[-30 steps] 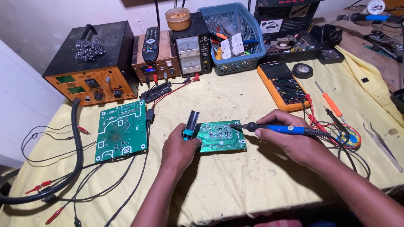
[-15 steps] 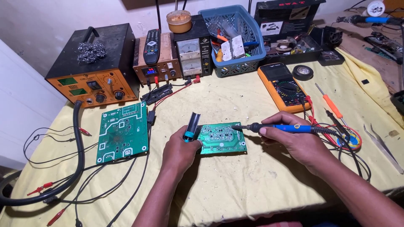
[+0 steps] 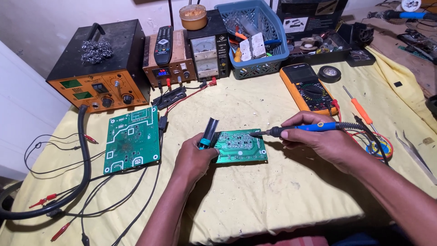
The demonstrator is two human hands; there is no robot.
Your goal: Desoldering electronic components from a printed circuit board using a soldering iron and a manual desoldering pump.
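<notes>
Left hand: the left hand (image 3: 193, 157) rests on the yellow cloth (image 3: 255, 196), fingers curled round the left edge of a small green circuit board (image 3: 240, 146) and a dark cylinder with a teal band (image 3: 208, 133) that stands at that edge; the grip is closed on the board.
Right hand: the right hand (image 3: 321, 139) is wrapped firmly round a soldering iron (image 3: 300, 129) with a blue and black handle; its tip touches the upper right part of the small board.
Circuit boards: two; the held one lies near the middle of the cloth; a larger green board (image 3: 132, 139) lies flat to its left, well apart.
Boxes at the back: three; an orange-fronted black station (image 3: 102, 64) with a wad of wire wool (image 3: 96, 49) on top; a brown box (image 3: 168, 64) with one remote control (image 3: 164, 38) lying on it; a black meter box (image 3: 208, 50) with a round tin (image 3: 193, 16) on top.
Basket: one blue basket (image 3: 255, 32) holding mixed tools.
Meter: one orange multimeter (image 3: 308, 87), just beyond the right hand.
Screwdriver: one, orange-handled (image 3: 359, 108), beside the meter.
Tape: one black roll (image 3: 329, 73).
Tweezers: one pair (image 3: 414, 152) at the far right.
Cables: one thick black hose (image 3: 82, 159) and several thin leads with red clips; too tangled to count.
</notes>
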